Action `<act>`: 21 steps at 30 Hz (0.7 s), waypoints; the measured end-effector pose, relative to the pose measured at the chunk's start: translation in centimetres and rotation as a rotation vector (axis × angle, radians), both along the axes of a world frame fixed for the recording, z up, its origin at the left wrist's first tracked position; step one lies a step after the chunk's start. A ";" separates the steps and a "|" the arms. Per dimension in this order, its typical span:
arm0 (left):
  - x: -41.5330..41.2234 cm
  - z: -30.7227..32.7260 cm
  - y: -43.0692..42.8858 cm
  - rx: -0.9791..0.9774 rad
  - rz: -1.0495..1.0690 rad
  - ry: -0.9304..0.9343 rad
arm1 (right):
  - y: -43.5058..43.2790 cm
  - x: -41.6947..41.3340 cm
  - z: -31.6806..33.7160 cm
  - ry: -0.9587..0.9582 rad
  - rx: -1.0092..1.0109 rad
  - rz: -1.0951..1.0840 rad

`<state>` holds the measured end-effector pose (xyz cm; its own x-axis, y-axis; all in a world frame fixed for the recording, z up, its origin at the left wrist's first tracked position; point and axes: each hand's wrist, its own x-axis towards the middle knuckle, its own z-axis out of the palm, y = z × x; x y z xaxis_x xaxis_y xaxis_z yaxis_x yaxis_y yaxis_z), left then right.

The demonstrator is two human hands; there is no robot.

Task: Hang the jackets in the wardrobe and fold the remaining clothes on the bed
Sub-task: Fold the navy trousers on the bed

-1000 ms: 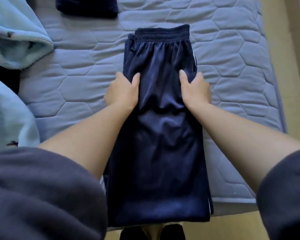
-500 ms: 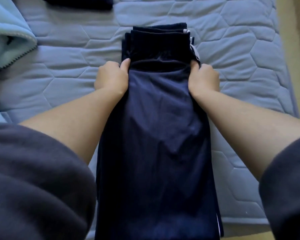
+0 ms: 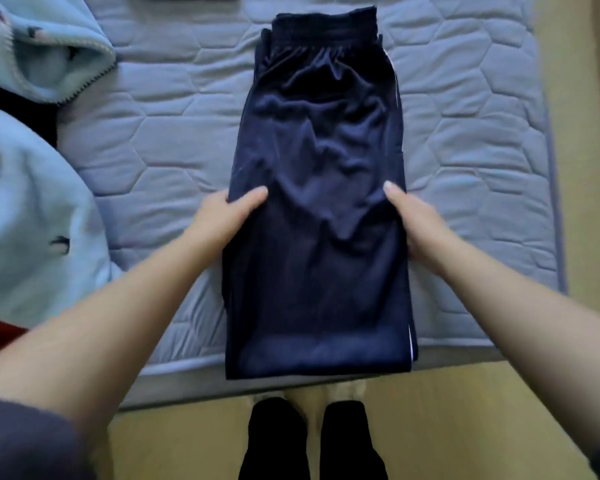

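No writing, label, brand or number can be read anywhere; the navy trousers (image 3: 319,209) show only a thin white side stripe, with no logo or tag that can be made out; the small dark marks on the light blue blanket (image 3: 32,209) are too blurred to tell whether they are letters or pictures.

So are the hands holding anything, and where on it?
The trousers, mid-length: left hand pinches the left side edge, right hand the right side edge, thumbs on top.
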<state>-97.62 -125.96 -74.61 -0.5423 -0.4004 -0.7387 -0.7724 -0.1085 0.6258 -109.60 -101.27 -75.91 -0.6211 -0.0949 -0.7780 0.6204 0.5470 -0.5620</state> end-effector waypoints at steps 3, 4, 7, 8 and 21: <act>8.4 1.4 3.7 0.102 -0.035 -0.156 | 4.5 8.0 1.2 -0.120 -0.022 0.027; 10.5 1.6 4.7 0.103 -0.052 -0.204 | 5.5 9.7 1.6 -0.146 -0.019 0.053; 14.3 2.3 6.6 0.042 -0.060 -0.269 | 7.1 12.8 2.4 -0.150 -0.018 0.077; 15.0 2.6 7.2 0.015 -0.055 -0.268 | 7.4 13.5 2.7 -0.133 -0.014 0.076; 23.8 12.6 11.2 0.210 0.197 -0.327 | 12.0 21.7 13.0 -0.284 -0.027 -0.038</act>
